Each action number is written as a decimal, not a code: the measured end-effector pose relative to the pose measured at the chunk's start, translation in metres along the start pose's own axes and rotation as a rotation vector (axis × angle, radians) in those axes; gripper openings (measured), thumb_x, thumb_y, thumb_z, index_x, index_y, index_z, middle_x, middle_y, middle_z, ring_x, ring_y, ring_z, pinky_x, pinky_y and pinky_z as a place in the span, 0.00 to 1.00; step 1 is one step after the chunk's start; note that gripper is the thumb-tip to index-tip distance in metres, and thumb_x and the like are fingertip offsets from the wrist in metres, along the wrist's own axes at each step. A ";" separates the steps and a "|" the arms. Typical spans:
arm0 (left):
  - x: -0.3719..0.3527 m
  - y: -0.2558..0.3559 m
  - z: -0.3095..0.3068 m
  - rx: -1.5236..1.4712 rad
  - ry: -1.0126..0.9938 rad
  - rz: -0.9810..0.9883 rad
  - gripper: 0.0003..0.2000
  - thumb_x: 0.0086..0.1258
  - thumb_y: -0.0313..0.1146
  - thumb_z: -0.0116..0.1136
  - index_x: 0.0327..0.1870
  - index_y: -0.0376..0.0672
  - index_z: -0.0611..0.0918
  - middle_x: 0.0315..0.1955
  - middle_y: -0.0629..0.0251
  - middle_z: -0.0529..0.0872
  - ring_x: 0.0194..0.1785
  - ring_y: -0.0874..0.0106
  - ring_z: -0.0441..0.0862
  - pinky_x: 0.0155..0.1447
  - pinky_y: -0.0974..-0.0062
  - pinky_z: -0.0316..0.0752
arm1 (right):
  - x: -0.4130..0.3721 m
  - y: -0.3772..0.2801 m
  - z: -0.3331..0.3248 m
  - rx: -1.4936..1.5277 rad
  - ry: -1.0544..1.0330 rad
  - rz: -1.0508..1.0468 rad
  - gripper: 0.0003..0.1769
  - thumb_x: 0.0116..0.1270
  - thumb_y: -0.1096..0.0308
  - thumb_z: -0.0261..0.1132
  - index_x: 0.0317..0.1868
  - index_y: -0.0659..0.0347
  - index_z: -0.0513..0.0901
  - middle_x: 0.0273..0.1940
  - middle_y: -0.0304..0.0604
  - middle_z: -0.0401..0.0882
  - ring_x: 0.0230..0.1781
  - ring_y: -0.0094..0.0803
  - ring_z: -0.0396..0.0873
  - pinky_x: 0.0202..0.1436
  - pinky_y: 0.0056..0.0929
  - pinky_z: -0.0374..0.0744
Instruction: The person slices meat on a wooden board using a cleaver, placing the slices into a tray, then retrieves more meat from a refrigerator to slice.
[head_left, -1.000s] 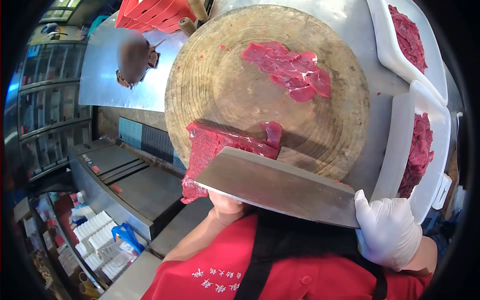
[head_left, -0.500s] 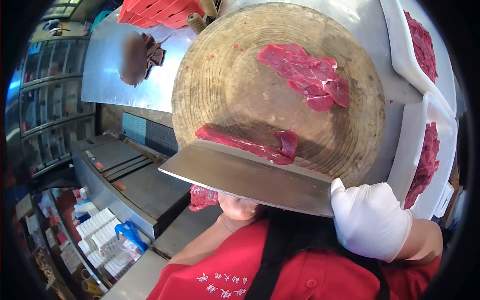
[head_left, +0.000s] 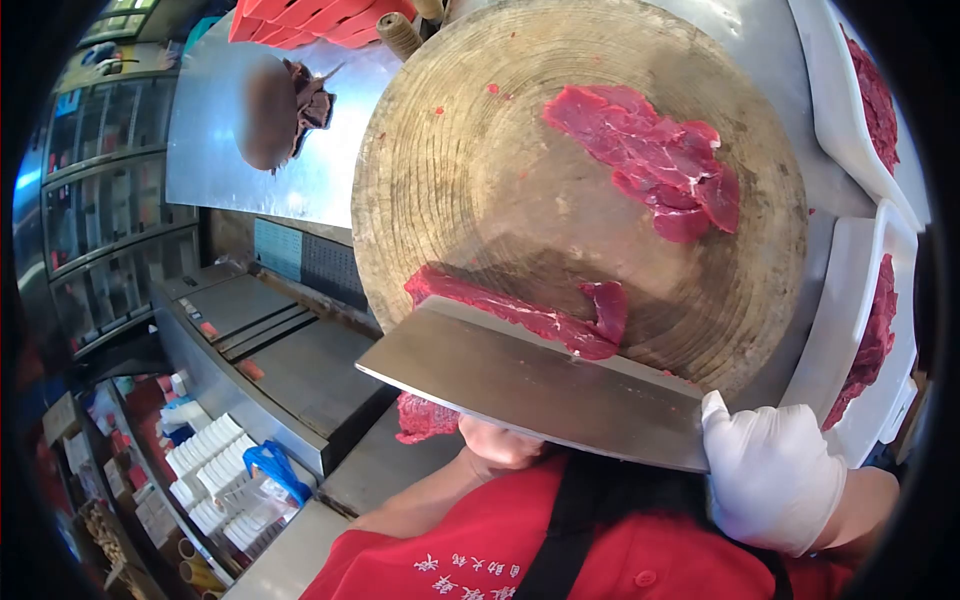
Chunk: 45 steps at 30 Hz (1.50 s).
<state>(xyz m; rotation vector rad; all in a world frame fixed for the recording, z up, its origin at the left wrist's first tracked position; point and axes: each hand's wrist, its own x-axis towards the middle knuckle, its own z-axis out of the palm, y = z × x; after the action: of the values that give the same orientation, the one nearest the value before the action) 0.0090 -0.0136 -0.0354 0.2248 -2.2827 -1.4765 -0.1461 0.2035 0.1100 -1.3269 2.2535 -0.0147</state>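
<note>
The white-gloved fist at the lower right is my right hand (head_left: 775,475), closed round the handle end of a wide cleaver (head_left: 530,385). The blade slants across the near edge of the round wooden board (head_left: 450,190). Just beyond the blade lies a long strip of red meat (head_left: 510,308) with a folded piece at its right end. My bare left hand (head_left: 500,445) is behind the blade's near side, its fingers mostly hidden, beside a chunk of red meat (head_left: 425,418). Several overlapping thin slices of meat (head_left: 650,155) lie on the board's far right.
Two white trays (head_left: 830,330) holding red meat stand at the right. At the upper left are red containers (head_left: 310,20), a wooden roller-like piece (head_left: 398,36) and a dark object (head_left: 312,110) on a metal table (head_left: 205,150). Shelves (head_left: 120,180) stand far left.
The board, meat, cleaver and both hands appear shifted right in the view, the cleaver and hands also slightly lower. The cleaver is still in my right hand.
</note>
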 end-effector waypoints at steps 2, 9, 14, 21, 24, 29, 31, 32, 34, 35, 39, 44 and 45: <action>0.004 0.000 0.000 0.095 -0.043 0.077 0.10 0.59 0.24 0.62 0.42 0.37 0.85 0.40 0.60 0.87 0.42 0.65 0.87 0.46 0.69 0.81 | 0.011 -0.004 0.002 0.031 0.015 -0.008 0.28 0.47 0.68 0.63 0.50 0.75 0.79 0.18 0.42 0.69 0.17 0.38 0.69 0.24 0.40 0.63; 0.026 0.012 0.005 0.359 -0.096 0.217 0.09 0.52 0.23 0.64 0.35 0.40 0.88 0.37 0.61 0.88 0.38 0.63 0.87 0.42 0.66 0.83 | 0.055 -0.022 -0.009 0.119 -0.045 0.016 0.16 0.51 0.69 0.62 0.38 0.73 0.80 0.21 0.47 0.76 0.16 0.37 0.76 0.18 0.39 0.71; 0.051 0.020 0.010 0.423 -0.041 0.282 0.13 0.52 0.24 0.68 0.41 0.39 0.86 0.37 0.58 0.87 0.38 0.59 0.86 0.42 0.66 0.80 | 0.102 -0.027 -0.001 0.570 0.379 -0.298 0.07 0.55 0.66 0.62 0.28 0.61 0.78 0.23 0.49 0.76 0.22 0.48 0.78 0.27 0.41 0.78; 0.066 0.038 0.009 0.351 -0.091 0.271 0.09 0.52 0.22 0.73 0.33 0.38 0.86 0.34 0.61 0.86 0.38 0.66 0.84 0.45 0.72 0.79 | 0.051 0.035 -0.023 0.639 0.512 -0.087 0.07 0.59 0.73 0.62 0.29 0.70 0.79 0.18 0.48 0.77 0.18 0.39 0.80 0.23 0.34 0.77; 0.081 0.049 0.007 0.171 0.045 0.038 0.06 0.59 0.24 0.70 0.36 0.36 0.86 0.38 0.60 0.88 0.41 0.68 0.85 0.47 0.72 0.79 | 0.020 0.042 -0.033 1.339 0.199 0.228 0.08 0.63 0.73 0.61 0.32 0.73 0.80 0.18 0.46 0.77 0.15 0.31 0.78 0.19 0.30 0.75; 0.141 0.061 0.020 -1.225 -0.322 -0.560 0.18 0.78 0.32 0.52 0.65 0.36 0.72 0.59 0.59 0.80 0.61 0.66 0.79 0.63 0.63 0.76 | 0.007 0.063 0.012 1.427 0.303 -0.146 0.10 0.65 0.71 0.64 0.36 0.73 0.82 0.22 0.47 0.82 0.15 0.27 0.78 0.25 0.25 0.76; 0.149 0.059 0.028 -1.293 -0.429 -0.505 0.16 0.77 0.30 0.53 0.62 0.35 0.75 0.56 0.59 0.82 0.60 0.66 0.81 0.61 0.63 0.79 | 0.004 0.065 0.024 1.421 0.425 -0.168 0.09 0.65 0.72 0.65 0.36 0.74 0.83 0.17 0.45 0.79 0.11 0.27 0.75 0.17 0.24 0.72; 0.153 0.059 0.032 -1.180 -0.416 -0.505 0.15 0.76 0.29 0.54 0.60 0.35 0.76 0.53 0.60 0.84 0.55 0.69 0.83 0.57 0.67 0.81 | -0.002 0.065 0.023 1.529 0.370 -0.137 0.10 0.65 0.72 0.65 0.36 0.74 0.83 0.19 0.46 0.80 0.13 0.28 0.76 0.19 0.24 0.74; 0.156 0.062 0.037 -1.065 -0.404 -0.498 0.14 0.75 0.27 0.55 0.58 0.35 0.78 0.50 0.61 0.85 0.51 0.71 0.85 0.53 0.71 0.83 | -0.010 0.063 0.024 1.655 0.339 -0.071 0.09 0.66 0.72 0.64 0.34 0.73 0.82 0.19 0.46 0.79 0.15 0.29 0.77 0.20 0.25 0.75; 0.156 0.065 0.040 -1.004 -0.375 -0.518 0.12 0.74 0.27 0.57 0.56 0.36 0.79 0.47 0.62 0.86 0.47 0.73 0.85 0.48 0.74 0.83 | -0.013 0.061 0.025 1.653 0.347 -0.076 0.09 0.66 0.72 0.64 0.34 0.73 0.82 0.19 0.46 0.79 0.15 0.29 0.77 0.20 0.25 0.75; 0.161 0.062 0.050 -0.931 -0.342 -0.525 0.09 0.72 0.26 0.60 0.50 0.37 0.83 0.42 0.65 0.88 0.40 0.78 0.85 0.39 0.80 0.82 | -0.023 0.060 0.028 1.713 0.412 0.019 0.09 0.66 0.73 0.63 0.32 0.73 0.82 0.18 0.47 0.79 0.14 0.30 0.77 0.20 0.26 0.75; 0.162 0.056 0.068 -1.228 -0.468 -0.459 0.09 0.72 0.24 0.59 0.51 0.37 0.82 0.43 0.63 0.87 0.42 0.75 0.86 0.42 0.79 0.85 | -0.025 0.064 0.041 1.870 0.445 0.003 0.11 0.67 0.72 0.61 0.29 0.71 0.81 0.16 0.46 0.77 0.13 0.31 0.76 0.19 0.27 0.75; 0.161 0.060 0.073 -1.259 -0.449 -0.468 0.09 0.73 0.24 0.58 0.51 0.36 0.82 0.44 0.62 0.87 0.43 0.73 0.86 0.44 0.78 0.86 | -0.024 0.063 0.045 1.875 0.456 0.005 0.11 0.67 0.72 0.61 0.29 0.71 0.81 0.16 0.46 0.77 0.13 0.31 0.76 0.19 0.27 0.75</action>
<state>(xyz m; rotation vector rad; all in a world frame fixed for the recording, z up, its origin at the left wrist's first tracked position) -0.1625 0.0169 0.0334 0.0299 -1.1290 -3.1027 -0.1681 0.2666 0.0653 -0.1756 1.3322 -1.9479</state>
